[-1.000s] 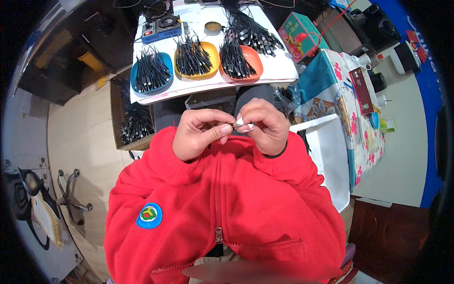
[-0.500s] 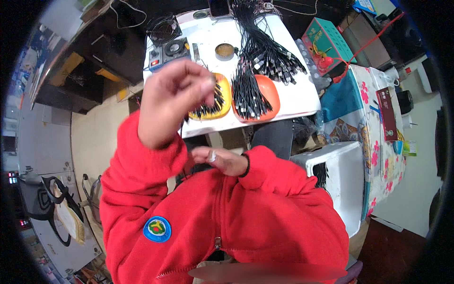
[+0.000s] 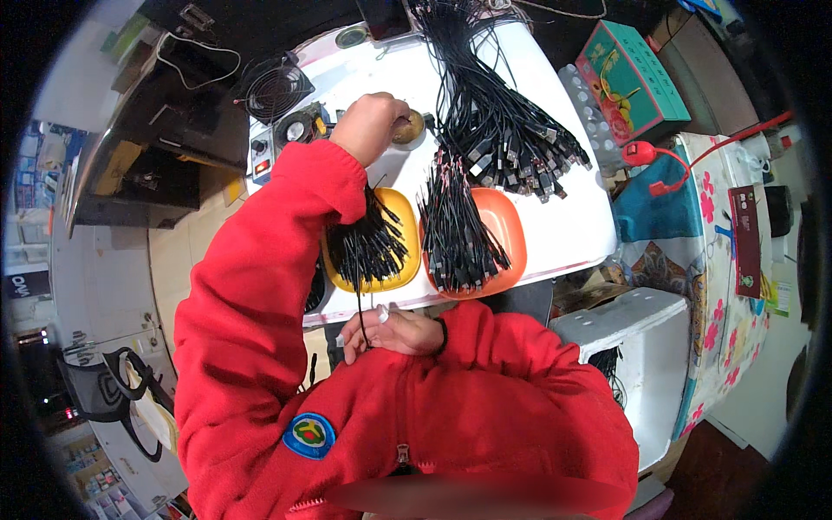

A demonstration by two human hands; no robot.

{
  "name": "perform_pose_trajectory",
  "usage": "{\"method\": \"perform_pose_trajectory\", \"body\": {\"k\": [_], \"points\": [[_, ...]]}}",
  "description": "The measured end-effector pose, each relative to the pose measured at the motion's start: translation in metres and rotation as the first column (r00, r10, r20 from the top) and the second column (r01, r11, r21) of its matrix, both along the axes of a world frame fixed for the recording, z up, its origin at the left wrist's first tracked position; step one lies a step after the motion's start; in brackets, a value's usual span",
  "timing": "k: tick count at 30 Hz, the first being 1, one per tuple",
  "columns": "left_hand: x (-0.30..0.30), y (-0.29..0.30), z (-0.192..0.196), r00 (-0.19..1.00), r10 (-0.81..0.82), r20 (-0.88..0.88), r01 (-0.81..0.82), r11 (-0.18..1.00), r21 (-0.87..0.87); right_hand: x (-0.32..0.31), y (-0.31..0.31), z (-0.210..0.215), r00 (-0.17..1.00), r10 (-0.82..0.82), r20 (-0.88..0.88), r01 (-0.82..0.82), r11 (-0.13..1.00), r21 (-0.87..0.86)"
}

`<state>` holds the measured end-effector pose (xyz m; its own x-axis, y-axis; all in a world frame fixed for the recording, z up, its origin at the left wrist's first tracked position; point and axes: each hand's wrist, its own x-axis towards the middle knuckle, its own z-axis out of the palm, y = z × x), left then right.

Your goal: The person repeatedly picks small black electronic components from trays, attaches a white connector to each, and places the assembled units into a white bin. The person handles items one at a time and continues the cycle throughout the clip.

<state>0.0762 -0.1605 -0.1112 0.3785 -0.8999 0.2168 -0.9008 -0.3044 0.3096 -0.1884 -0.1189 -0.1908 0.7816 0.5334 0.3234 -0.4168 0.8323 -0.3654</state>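
Note:
My left hand (image 3: 368, 126) reaches far out over the white table (image 3: 563, 230), its fingers curled down at a small round tin (image 3: 407, 128); what they pinch is hidden. Close to my chest, my right hand (image 3: 390, 329) grips a thin black cable (image 3: 359, 299) with a small pale end. That cable runs up toward the yellow tray (image 3: 400, 212), which holds a heap of short black cables. My red left sleeve (image 3: 260, 260) covers part of this tray.
An orange tray (image 3: 511, 230) of black cables lies right of the yellow one. A big bundle of black cables (image 3: 494, 121) fans across the table. A small fan (image 3: 273, 87) stands far left, a green box (image 3: 637, 78) and red lamp (image 3: 646, 156) right, a white foam box (image 3: 624, 329) below.
My left hand left my right hand at the chest, rose, then stretched out to the round tin on the table. My right hand stayed near my chest with the cable.

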Motion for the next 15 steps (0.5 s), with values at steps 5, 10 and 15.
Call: {"method": "perform_pose_trajectory", "body": {"k": [5,10,15], "points": [[0.0,-0.008,-0.007,0.999,0.032,0.009,-0.032,0.998,0.046,0.0,-0.002,-0.001,0.998,-0.049,-0.033,0.049,0.999,-0.006],[0.0,-0.011,-0.012,0.998,0.056,-0.01,-0.056,0.997,0.059,-0.001,-0.003,-0.003,0.995,-0.04,-0.094,0.038,0.999,-0.017],[0.0,-0.016,-0.017,1.0,0.01,0.028,-0.01,1.0,0.022,-0.001,-0.004,-0.006,0.996,-0.065,-0.052,0.064,0.998,-0.023]]}}
